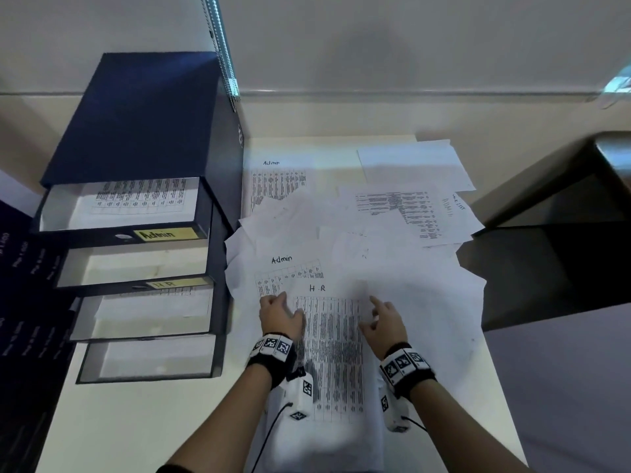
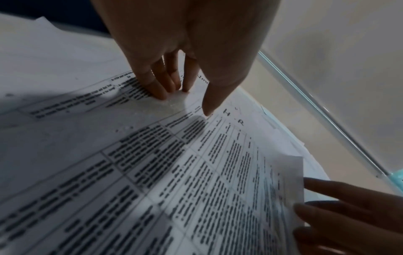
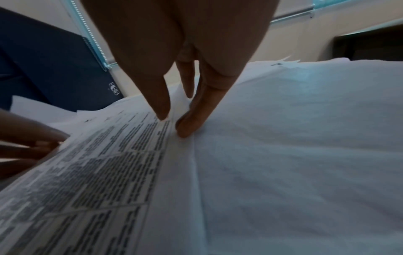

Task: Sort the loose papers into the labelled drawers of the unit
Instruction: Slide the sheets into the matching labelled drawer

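Left hand reaching down from top of frame, fingertips pressing on printed sheet, thumb tip touching sheet beside "H R" heading. Sheet lying flat, dense table rows running across it, overlapping other papers at upper left. Right hand coming in at lower right, fingers straight, touching sheet's right edge by blank paper corner. Wall and pale rail showing at right.

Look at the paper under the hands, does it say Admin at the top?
No, the paper that the left hand and right hand touch has H-R handwritten at its top; the Admin sheet lies partly beneath it.
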A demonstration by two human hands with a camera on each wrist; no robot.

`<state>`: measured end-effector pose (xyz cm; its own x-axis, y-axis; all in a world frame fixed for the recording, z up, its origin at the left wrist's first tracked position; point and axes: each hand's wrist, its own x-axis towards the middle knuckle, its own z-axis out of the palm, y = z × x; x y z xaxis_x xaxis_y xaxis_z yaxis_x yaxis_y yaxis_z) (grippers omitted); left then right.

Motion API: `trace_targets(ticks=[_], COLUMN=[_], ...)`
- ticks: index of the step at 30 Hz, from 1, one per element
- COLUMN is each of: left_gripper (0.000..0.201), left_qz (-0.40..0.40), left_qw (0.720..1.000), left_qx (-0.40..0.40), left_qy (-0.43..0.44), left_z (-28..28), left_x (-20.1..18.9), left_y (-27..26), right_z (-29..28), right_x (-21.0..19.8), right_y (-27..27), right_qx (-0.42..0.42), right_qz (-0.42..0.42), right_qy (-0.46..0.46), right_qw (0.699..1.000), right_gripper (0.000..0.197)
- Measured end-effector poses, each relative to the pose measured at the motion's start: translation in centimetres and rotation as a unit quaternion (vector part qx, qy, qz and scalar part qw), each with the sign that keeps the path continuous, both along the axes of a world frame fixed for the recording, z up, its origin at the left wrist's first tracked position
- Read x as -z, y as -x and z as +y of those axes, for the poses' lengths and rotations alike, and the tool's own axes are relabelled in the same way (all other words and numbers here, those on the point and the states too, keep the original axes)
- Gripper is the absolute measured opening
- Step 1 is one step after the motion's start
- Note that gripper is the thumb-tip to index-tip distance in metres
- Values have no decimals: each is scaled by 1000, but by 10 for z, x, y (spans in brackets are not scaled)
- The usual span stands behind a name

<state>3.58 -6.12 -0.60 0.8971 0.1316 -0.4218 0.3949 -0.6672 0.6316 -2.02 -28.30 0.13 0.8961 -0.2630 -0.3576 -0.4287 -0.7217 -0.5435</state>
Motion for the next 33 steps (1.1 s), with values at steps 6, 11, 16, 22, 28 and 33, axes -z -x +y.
trace_targets(ticks=[6, 11, 16, 22, 28, 33], left_gripper=[23, 52, 40, 51, 32, 55], left_qz=[-29, -19, -30, -31, -22, -29], left_qw=[994, 985, 982, 995, 985, 956], left_qx=[-67, -74, -16, 26, -56, -61], left_qy=[77, 156, 187, 88, 159, 286], left_z=[6, 15, 18, 22, 11, 1], left_x=[-5, -4, -1, 5, -8, -23], left_y=[-1, 11, 24, 29, 21, 26], right_z=[26, 21, 9, 6, 18, 21], right_x=[-2, 1, -4, -11, -14, -20], right_y=[9, 17, 18, 11, 0, -4], right_qx=[-41, -15, 91, 127, 120, 141], right_qz=[-32, -21, -24, 20, 78, 22], right_qy=[54, 1, -90, -104, -36, -119], right_qw=[997, 1000, 992, 986, 989, 983], right_gripper=[53, 22, 66, 58, 37, 32])
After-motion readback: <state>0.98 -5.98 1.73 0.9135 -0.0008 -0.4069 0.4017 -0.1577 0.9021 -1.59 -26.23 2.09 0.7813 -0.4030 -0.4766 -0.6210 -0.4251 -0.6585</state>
